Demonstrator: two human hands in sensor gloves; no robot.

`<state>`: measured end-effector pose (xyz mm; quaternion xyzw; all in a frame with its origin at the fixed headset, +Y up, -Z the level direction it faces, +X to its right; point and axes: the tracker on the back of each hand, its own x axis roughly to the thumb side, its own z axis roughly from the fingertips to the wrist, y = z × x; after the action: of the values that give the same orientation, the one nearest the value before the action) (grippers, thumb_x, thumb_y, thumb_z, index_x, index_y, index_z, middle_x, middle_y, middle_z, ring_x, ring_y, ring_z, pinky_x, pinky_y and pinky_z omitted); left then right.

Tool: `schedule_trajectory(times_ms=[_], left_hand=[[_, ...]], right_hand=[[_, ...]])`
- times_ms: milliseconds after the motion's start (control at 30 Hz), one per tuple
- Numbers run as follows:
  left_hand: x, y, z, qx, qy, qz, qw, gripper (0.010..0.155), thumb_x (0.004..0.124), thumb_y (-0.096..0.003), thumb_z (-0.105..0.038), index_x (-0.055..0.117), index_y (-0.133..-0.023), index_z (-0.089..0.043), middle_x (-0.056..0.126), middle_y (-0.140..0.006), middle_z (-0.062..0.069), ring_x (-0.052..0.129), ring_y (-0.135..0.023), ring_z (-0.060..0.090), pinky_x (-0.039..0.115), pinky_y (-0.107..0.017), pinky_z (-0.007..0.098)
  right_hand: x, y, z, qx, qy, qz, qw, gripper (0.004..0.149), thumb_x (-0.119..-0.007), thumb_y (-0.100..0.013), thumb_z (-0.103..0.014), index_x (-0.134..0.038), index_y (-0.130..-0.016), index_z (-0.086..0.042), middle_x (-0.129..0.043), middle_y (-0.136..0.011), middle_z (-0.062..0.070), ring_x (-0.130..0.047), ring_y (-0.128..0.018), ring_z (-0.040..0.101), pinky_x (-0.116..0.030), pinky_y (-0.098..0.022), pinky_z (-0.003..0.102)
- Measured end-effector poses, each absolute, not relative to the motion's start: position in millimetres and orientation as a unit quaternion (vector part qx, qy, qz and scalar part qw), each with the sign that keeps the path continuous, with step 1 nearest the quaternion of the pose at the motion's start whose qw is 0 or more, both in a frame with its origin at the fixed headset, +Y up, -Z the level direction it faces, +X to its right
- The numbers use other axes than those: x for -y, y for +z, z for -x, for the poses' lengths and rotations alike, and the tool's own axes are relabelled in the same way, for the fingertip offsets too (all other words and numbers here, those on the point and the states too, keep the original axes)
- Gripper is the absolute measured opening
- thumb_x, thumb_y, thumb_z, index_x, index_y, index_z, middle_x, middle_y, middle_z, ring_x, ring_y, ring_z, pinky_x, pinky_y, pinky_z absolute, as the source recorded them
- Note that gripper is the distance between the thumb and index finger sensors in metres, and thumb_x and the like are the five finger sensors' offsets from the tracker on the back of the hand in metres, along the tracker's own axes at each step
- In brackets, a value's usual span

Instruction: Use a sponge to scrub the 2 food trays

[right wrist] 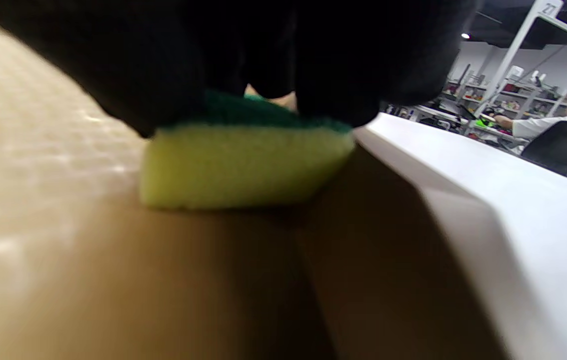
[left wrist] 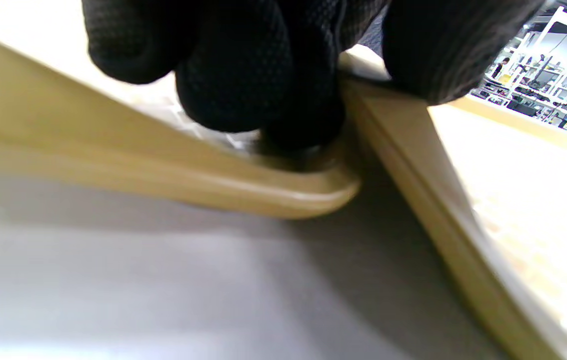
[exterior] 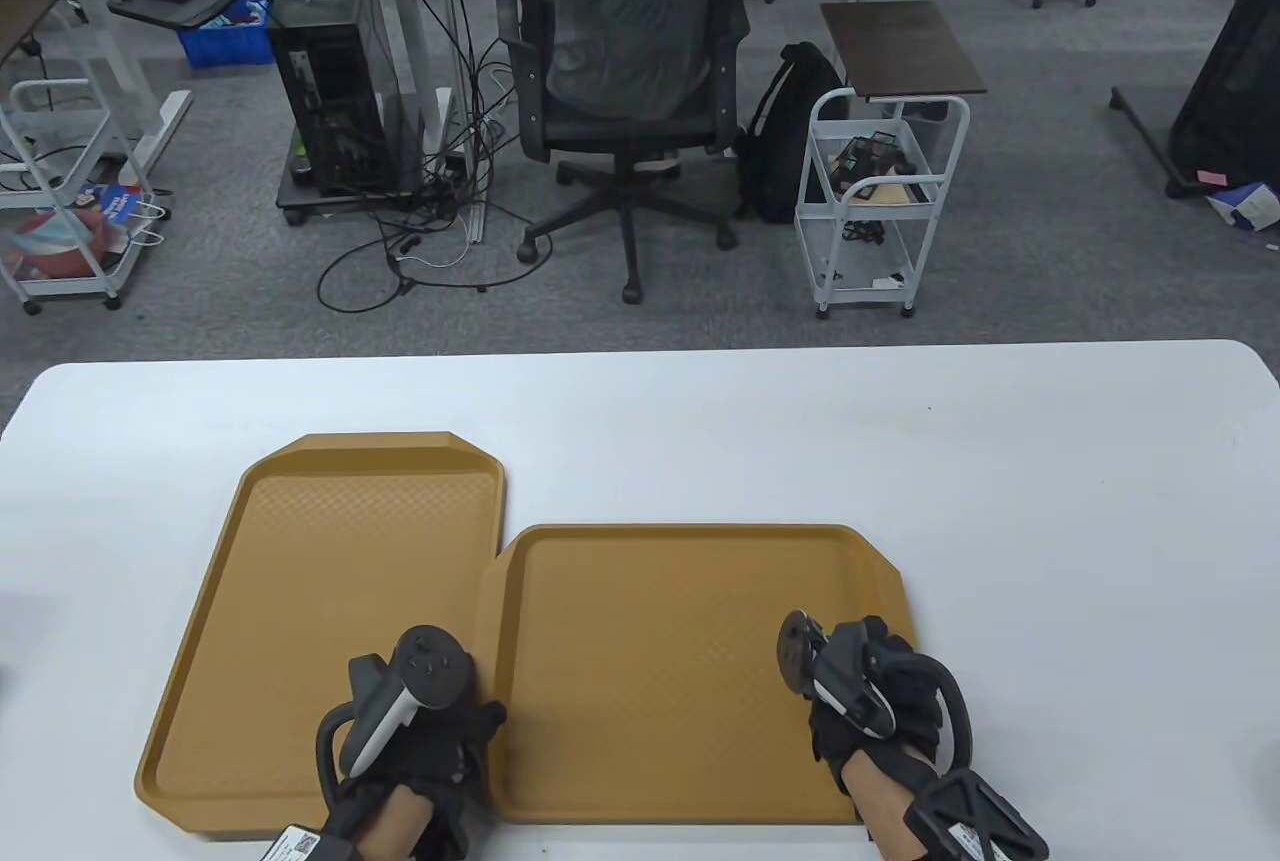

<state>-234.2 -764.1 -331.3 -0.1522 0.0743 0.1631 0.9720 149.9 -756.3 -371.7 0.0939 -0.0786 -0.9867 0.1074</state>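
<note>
Two tan food trays lie side by side on the white table (exterior: 1000,501): the left tray (exterior: 330,581) and the right tray (exterior: 650,661). My left hand (exterior: 468,733) sits at the seam between them. Its fingers (left wrist: 258,75) press down by the left tray's corner (left wrist: 263,192) while the thumb lies on the right tray's rim (left wrist: 443,210), gripping that rim. My right hand (exterior: 880,686) is at the right tray's right edge. It holds a yellow sponge with a green top (right wrist: 243,165) flat on the tray floor (right wrist: 63,250). In the table view the hand hides the sponge.
Bare white table (right wrist: 513,200) runs right of the trays and behind them. Beyond its far edge stand an office chair (exterior: 630,81), a white cart (exterior: 880,191), a backpack (exterior: 780,131) and a computer tower (exterior: 330,101) on grey carpet.
</note>
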Motion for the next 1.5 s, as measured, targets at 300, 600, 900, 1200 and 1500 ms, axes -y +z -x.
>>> schedule_trajectory(times_ms=[300,600,900,1200,1500], left_hand=[[765,-332,236,-0.069,0.17,0.159,0.97,0.073,0.082,-0.0439,-0.051,0.063,-0.106,-0.019,0.099,-0.066,0.003,0.098,-0.049,0.026,0.08,-0.049,0.045],[766,-333,238,-0.065,0.176,0.16,0.969,0.072,0.082,-0.0436,-0.051,0.063,-0.106,-0.02,0.1,-0.065,0.003,0.098,-0.049,0.026,0.081,-0.049,0.045],[766,-335,244,-0.066,0.193,0.161,0.966,0.071,0.085,-0.0417,-0.052,0.067,-0.104,-0.022,0.103,-0.061,0.002,0.101,-0.045,0.025,0.083,-0.046,0.045],[765,-336,247,-0.069,0.203,0.166,0.963,0.07,0.086,-0.0413,-0.052,0.068,-0.103,-0.023,0.105,-0.06,0.002,0.103,-0.044,0.025,0.084,-0.045,0.044],[766,-336,248,-0.069,0.211,0.169,0.96,0.07,0.086,-0.0414,-0.052,0.068,-0.103,-0.024,0.104,-0.06,0.001,0.102,-0.044,0.025,0.084,-0.045,0.044]], right_hand=[[761,-414,-150,0.058,-0.985,-0.143,0.08,0.057,-0.085,-0.047,-0.035,-0.071,-0.1,-0.021,-0.058,-0.112,0.011,-0.075,-0.082,0.038,-0.07,-0.065,0.054],[763,-442,-150,0.047,-0.981,-0.182,0.044,0.058,-0.084,-0.048,-0.035,-0.068,-0.102,-0.024,-0.055,-0.114,0.008,-0.068,-0.091,0.038,-0.065,-0.071,0.056],[760,-459,-147,0.06,-0.972,-0.227,0.027,0.055,-0.083,-0.049,-0.037,-0.068,-0.101,-0.032,-0.057,-0.113,0.007,-0.067,-0.091,0.038,-0.06,-0.073,0.059],[754,-459,-123,0.069,-0.975,-0.213,0.009,0.054,-0.082,-0.049,-0.035,-0.068,-0.101,-0.029,-0.06,-0.112,0.011,-0.074,-0.09,0.043,-0.065,-0.069,0.06],[750,-463,-51,0.07,-0.984,-0.131,-0.101,0.054,-0.084,-0.048,-0.037,-0.07,-0.1,-0.027,-0.057,-0.111,0.011,-0.081,-0.077,0.041,-0.075,-0.06,0.053]])
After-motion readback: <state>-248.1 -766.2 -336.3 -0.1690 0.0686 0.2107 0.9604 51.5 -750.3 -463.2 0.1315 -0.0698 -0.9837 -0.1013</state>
